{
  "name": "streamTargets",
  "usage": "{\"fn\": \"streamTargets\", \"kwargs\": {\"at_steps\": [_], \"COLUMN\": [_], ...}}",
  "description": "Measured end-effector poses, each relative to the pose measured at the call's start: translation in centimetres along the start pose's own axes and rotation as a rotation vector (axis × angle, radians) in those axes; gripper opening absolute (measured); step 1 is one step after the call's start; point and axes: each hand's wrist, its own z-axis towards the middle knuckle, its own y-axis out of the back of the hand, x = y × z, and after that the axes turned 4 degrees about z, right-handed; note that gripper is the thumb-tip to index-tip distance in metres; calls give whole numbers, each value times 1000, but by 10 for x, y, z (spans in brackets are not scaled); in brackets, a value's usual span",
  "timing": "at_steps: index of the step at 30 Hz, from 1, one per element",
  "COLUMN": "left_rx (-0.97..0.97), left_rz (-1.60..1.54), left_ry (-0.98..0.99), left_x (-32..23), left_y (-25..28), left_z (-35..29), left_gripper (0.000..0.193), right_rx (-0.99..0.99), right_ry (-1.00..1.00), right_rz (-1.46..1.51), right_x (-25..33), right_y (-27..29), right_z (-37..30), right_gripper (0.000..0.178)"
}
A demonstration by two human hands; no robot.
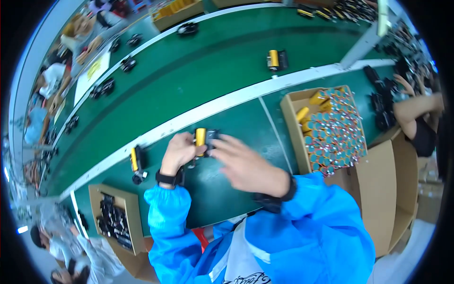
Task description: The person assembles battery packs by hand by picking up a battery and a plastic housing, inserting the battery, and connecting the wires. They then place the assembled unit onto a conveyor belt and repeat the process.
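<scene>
My left hand [180, 151] is closed on a small unit at the middle of the bench, its thumb and fingers at the yellow cylindrical battery [200, 137]. Beside the battery, on its right, is the unit's black plastic housing [212, 136]. Slightly blurred, my right hand [243, 163] reaches in with its fingers stretched out, the tips at the housing's right side. They hide part of the housing, and whether they press on it I cannot tell. Left of my left hand lies a similar black unit with a yellow battery [136, 161].
At right stands a carton [289, 128] of yellow batteries with wires. A lower-left carton [96, 199] holds black parts. Past a pale rail [227, 102] runs a green belt [189, 75] carrying another unit [274, 60]. An opened carton [378, 184] and a co-worker's arm [416, 111] are at right.
</scene>
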Motion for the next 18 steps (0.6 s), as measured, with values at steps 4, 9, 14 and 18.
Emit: {"fn": "streamTargets", "kwargs": {"at_steps": [4,9,14,18], "left_rx": [85,80,39,0], "left_rz": [-143,-107,-119,57], "left_ry": [-54,-37,-92,-121], "left_x": [-2,-1,10,-3], "left_y": [4,1,0,1], "left_z": [6,-1,-5,-7], "left_gripper": [36,29,30,30], "right_rx": [4,-263,-112,-120], "right_ry": [-320,-131,-83,-155], "right_rz": [77,-19,120,65], "right_x": [-10,-37,-55,-51], "right_y": [39,-17,-46,-52], "right_z": [-19,22,44,41], "right_gripper": [50,54,59,57]}}
